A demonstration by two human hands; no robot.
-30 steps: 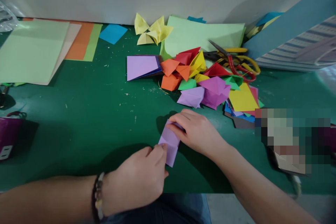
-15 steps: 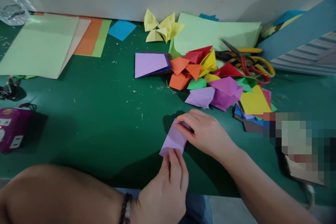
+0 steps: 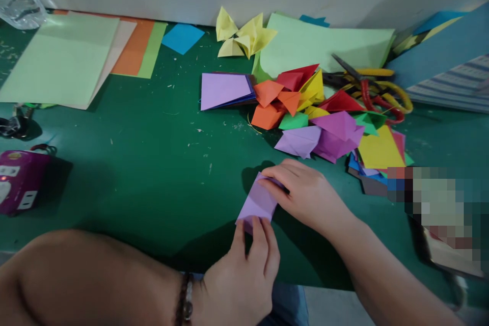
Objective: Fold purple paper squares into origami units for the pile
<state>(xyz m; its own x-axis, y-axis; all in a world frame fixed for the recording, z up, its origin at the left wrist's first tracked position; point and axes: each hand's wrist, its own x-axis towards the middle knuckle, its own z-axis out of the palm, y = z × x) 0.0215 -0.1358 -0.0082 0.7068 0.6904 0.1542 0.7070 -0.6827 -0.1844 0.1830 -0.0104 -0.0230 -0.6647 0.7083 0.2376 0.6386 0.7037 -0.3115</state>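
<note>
A small folded lilac paper (image 3: 257, 201) lies on the green mat (image 3: 153, 178) near its front edge. My left hand (image 3: 244, 275) comes up from below with its fingertips pressed flat on the paper's near end. My right hand (image 3: 305, 193) lies over the paper's far right edge, fingers stretched out and pressing it down. A beaded bracelet (image 3: 186, 301) circles my left wrist.
Behind the hands lies a heap of folded coloured papers (image 3: 305, 112), a purple paper stack (image 3: 225, 90), yellow folded shapes (image 3: 244, 38) and scissors (image 3: 367, 86). Large pale green and orange sheets (image 3: 72, 56) lie at the back left. A magenta box (image 3: 19, 178) stands at the left edge.
My left hand has swung round from the paper's left side to its near end, fingers now pointing away from me. The right hand has stayed on the paper.
</note>
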